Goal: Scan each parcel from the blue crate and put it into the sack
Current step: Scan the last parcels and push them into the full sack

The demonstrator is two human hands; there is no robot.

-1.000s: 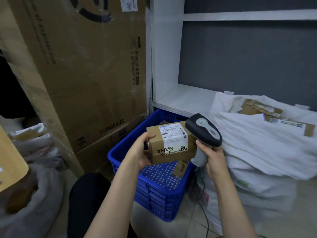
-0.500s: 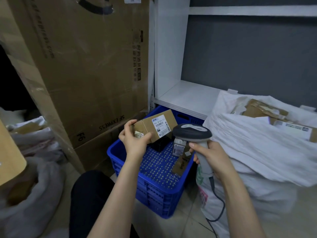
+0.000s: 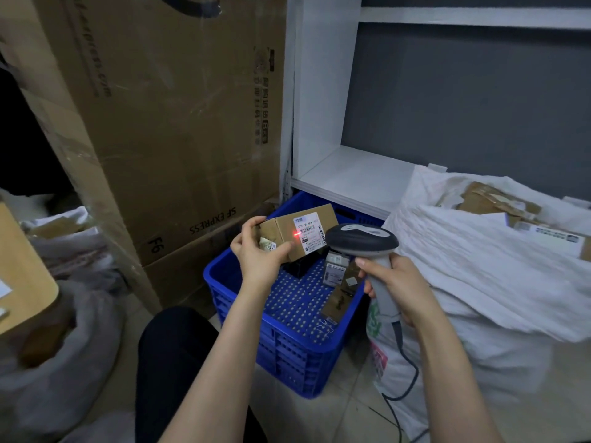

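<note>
My left hand (image 3: 257, 254) grips a small brown cardboard parcel (image 3: 284, 230) above the blue crate (image 3: 287, 356). Its white label faces right, and a red scanner dot glows at the label's left edge. My right hand (image 3: 395, 284) holds the grey barcode scanner (image 3: 361, 239) by its handle, head aimed at the label. A few small parcels (image 3: 339, 282) lie in the crate's right side. The white sack (image 3: 479, 282) sits to the right with several cardboard parcels (image 3: 492, 199) on top.
A tall SF Express cardboard box (image 3: 166, 123) stands behind and left of the crate. A white shelf unit (image 3: 345, 180) rises behind the crate. Another grey sack (image 3: 64, 330) with a tan item lies at the left. The scanner's cable (image 3: 403, 388) trails to the floor.
The earlier, larger box is gone from my left hand, which now holds a smaller parcel. The scanner swung to point at its label, and its red light now shows.
</note>
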